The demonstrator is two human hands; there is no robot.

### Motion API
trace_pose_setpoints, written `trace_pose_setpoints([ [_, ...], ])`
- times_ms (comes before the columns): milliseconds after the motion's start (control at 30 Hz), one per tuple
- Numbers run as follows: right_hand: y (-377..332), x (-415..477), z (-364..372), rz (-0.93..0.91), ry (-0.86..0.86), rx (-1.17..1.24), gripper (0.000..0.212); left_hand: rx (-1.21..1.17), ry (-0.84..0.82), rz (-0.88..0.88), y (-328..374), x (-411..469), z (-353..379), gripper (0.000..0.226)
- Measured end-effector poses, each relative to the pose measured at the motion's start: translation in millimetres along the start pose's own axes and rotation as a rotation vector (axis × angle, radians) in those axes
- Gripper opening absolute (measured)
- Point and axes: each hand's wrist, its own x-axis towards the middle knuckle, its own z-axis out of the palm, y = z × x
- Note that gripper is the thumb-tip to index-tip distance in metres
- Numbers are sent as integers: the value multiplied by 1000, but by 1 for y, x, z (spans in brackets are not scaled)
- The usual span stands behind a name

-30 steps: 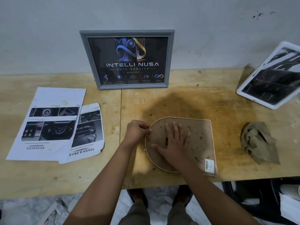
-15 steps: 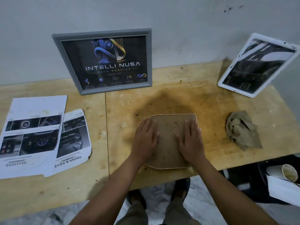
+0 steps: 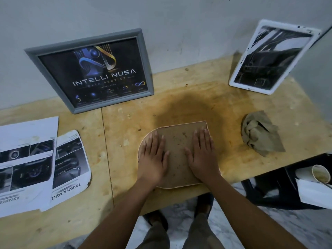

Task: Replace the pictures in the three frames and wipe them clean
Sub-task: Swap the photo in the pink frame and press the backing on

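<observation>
Resting flat on the brown backing of the arch-shaped frame (image 3: 177, 151), both hands lie palm down with fingers straight and slightly spread. The left hand (image 3: 153, 159) covers the rounded left part of the backing. The right hand (image 3: 202, 155) covers the right part, with its fingertips near the far right corner. Neither hand grips anything.

The arch-shaped frame lies backing side up on the wooden bench (image 3: 197, 108), near the front edge and directly before the person. A grey frame (image 3: 93, 72) holding an "INTELLI NUSA" picture leans against the wall at the rear left of the bench. A white frame (image 3: 271, 56) holding a dark picture leans at the rear right. A crumpled brownish cloth (image 3: 258, 133) lies on the bench to the right of the arch-shaped frame, apart from it.

Two prints lie at the left: a rectangular sheet (image 3: 27, 159) overlaps an arch-cut print (image 3: 70, 162) marked "TOUGH & AGILE". A paper cup (image 3: 320, 174) lies on its side beyond the bench edge at the far right.
</observation>
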Motion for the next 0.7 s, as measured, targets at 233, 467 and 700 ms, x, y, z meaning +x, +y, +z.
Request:
trace_pose_setpoints([
  [233,-23,-14,8,73,35,153,56,-13,-1,-3,2,0,-2,57],
  [467,-16,-23,10,16,19,102,64,-27,3,-1,1,0,-3,59],
  [700,-2,-24,-10,-66,-189,83,104,-107,-39,-12,0,0,-10,67],
])
